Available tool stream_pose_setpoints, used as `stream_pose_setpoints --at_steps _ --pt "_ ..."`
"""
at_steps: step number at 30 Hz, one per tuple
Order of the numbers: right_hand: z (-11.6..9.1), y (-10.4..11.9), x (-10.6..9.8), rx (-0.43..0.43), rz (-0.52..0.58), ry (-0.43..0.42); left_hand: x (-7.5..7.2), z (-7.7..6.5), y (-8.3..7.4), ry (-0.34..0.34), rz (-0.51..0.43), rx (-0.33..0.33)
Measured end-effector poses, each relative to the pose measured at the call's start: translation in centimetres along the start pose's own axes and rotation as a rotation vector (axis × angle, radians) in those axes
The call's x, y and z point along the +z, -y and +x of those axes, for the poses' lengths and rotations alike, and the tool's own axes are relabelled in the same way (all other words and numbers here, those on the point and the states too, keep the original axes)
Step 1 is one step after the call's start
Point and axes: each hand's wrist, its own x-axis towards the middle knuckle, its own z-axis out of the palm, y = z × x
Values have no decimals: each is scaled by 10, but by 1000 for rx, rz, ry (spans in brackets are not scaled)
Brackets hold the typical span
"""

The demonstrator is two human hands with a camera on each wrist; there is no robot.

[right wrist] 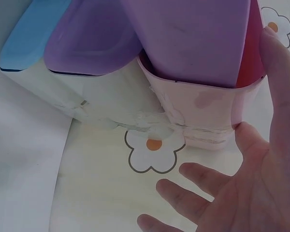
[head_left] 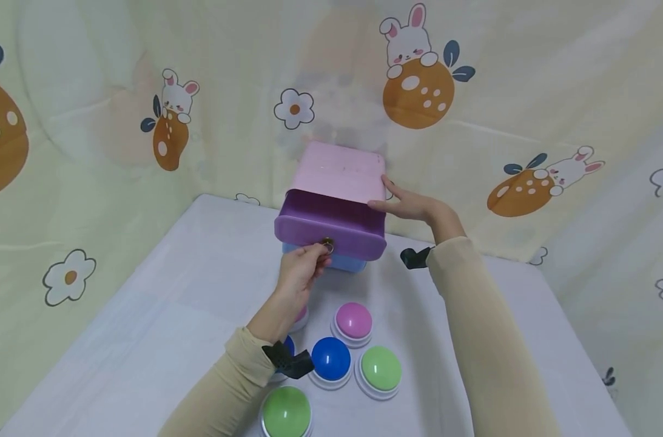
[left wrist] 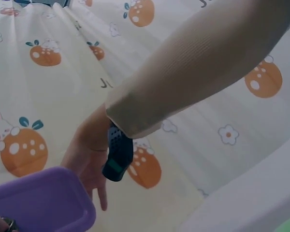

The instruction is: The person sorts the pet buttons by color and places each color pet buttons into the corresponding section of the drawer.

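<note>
A small stacked drawer unit stands at the back of the table, its top casing pink (head_left: 339,173). The top purple drawer (head_left: 304,229) is pulled partway out of that casing. My left hand (head_left: 297,270) pinches the metal ring pull (head_left: 328,246) on the drawer front; in the left wrist view only its fingertips show, beside the purple front (left wrist: 43,200). My right hand (head_left: 413,205) rests against the casing's right side, thumb near the front edge. Seen from the right wrist, its fingers are spread beside the pink casing (right wrist: 208,108).
Below sit another purple drawer (right wrist: 94,41) and a blue one (right wrist: 34,36). Several dome buttons stand on the white table in front, among them pink (head_left: 354,320), blue (head_left: 331,359) and green (head_left: 381,368). A rabbit-print curtain (head_left: 244,60) hangs behind.
</note>
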Motion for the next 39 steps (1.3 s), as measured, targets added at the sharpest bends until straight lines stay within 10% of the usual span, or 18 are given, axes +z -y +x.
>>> stream_pose_setpoints --at_steps 8,11,13,16,19,21,24,31,39 --pt "-1 -2 0 -9 14 0 -5 -10 5 -30 205 64" --pt "-2 -5 -1 -9 18 -5 -12 -18 9 -54 334 189" --pt "-2 -7 -1 -11 18 -10 -21 -23 12 -35 410 401" --pt "-1 -8 -1 -13 10 -15 -42 -30 17 119 544 895" --pt "1 -6 0 -18 10 -15 -65 -36 17 468 652 1342" --pt "1 -3 1 -25 15 -12 -79 -43 16 724 741 1453" --pt "3 -2 2 -39 23 -13 -95 -56 19 946 923 1458" --pt "4 -2 5 -31 29 -26 -123 -89 42 1066 1273 1470" --pt "1 -7 4 -28 22 -35 -138 -102 56 1231 1489 1111"
